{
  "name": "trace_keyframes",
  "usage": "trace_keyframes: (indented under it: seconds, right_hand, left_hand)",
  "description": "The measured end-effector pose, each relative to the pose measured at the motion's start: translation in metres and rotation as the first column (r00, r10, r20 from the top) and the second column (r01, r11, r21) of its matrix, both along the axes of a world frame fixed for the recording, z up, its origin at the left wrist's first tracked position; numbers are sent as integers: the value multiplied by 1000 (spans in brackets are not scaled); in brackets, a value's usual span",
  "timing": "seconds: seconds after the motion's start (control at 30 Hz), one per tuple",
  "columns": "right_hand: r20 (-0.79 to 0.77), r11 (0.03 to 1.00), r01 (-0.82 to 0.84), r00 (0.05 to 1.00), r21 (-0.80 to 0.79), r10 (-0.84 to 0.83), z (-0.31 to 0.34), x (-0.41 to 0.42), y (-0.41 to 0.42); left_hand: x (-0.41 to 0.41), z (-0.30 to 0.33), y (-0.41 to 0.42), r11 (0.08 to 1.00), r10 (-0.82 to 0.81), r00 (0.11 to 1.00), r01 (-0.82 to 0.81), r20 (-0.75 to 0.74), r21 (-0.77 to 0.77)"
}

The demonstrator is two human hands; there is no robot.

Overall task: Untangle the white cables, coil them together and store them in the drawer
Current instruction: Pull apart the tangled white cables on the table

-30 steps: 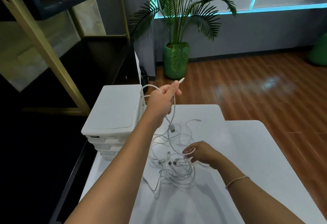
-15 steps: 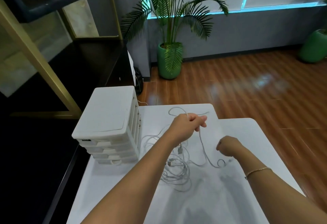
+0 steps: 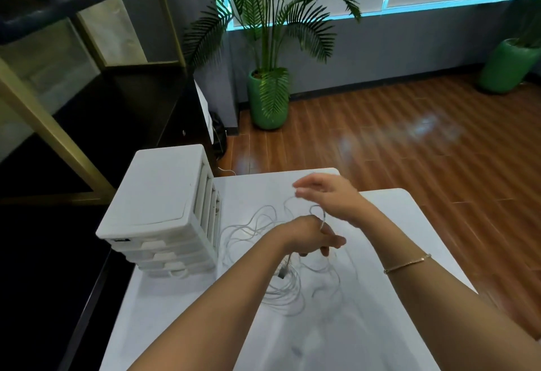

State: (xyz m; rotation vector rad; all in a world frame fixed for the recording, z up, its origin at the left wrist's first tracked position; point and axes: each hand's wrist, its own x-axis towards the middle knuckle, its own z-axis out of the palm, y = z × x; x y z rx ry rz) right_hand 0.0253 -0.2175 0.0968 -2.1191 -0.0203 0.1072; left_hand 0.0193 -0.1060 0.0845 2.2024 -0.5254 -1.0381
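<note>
A loose tangle of thin white cables [image 3: 282, 293] lies on the white table [image 3: 295, 341], with loops spreading toward the drawer unit. My left hand [image 3: 311, 237] is above the tangle and grips a cable; a grey plug hangs just under it. My right hand [image 3: 330, 195] is beyond the left hand and blurred by motion. Its fingertips point left and seem to pinch a strand that curves in a loop down to the left hand. The white drawer unit [image 3: 159, 203] stands at the table's left, its drawers shut.
A dark shelf with gold posts [image 3: 58, 136] runs along the left of the table. Beyond the table's far edge are a wooden floor [image 3: 409, 151] and a palm in a green pot [image 3: 268, 101]. A second green pot [image 3: 508, 66] stands far right.
My left hand came down from high above the table to just over the tangle. My right hand rose from the table and crossed beyond the left hand, drawing a strand into a loop.
</note>
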Motion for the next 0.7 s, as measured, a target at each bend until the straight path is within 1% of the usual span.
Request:
trace_keyframes:
  seconds: [0.03,0.07,0.1,0.17,0.23,0.3,0.4,0.43,0.53,0.6,0.7]
  right_hand:
    - [-57,997,-78,995,-28,76,0,-1,6]
    - [-115,989,-129,986,-72,120,-1,-3,11]
    - [-180,984,-153,974,-95,135,-2,-5,12]
    - [-318,987,-157,938,-40,137,-5,-9,13]
    - [-386,991,-131,913,35,135,-12,-9,12]
    - [-400,993,-78,910,91,109,-19,-9,10]
    - [-417,988,-35,904,147,94,-26,-8,5]
    - [-427,990,-28,900,140,86,-27,-8,2]
    - [-404,999,-32,914,38,44,-28,-9,-8]
    - [-401,999,-36,915,25,43,-29,-11,-17]
    - [-467,999,-36,884,-30,18,-30,-15,-28]
  left_hand:
    - [1,2,-1,1000,-22,1000,22,5,13]
    - [2,4,-2,999,-34,999,33,22,28]
    - [2,6,-3,999,-5,1000,4,30,34]
    - [4,9,2,996,84,996,-83,16,-14]
    - [8,10,12,994,77,997,-75,30,-76]
    - [14,8,24,991,77,997,-73,31,-112]
    - [23,3,39,975,176,984,-172,10,-144]
    - [26,1,44,967,210,978,-207,8,-150]
    - [33,-7,65,951,278,961,-275,-1,-140]
    - [35,-15,78,939,308,951,-310,-40,-146]
    - [35,-27,89,917,363,926,-375,-107,-134]
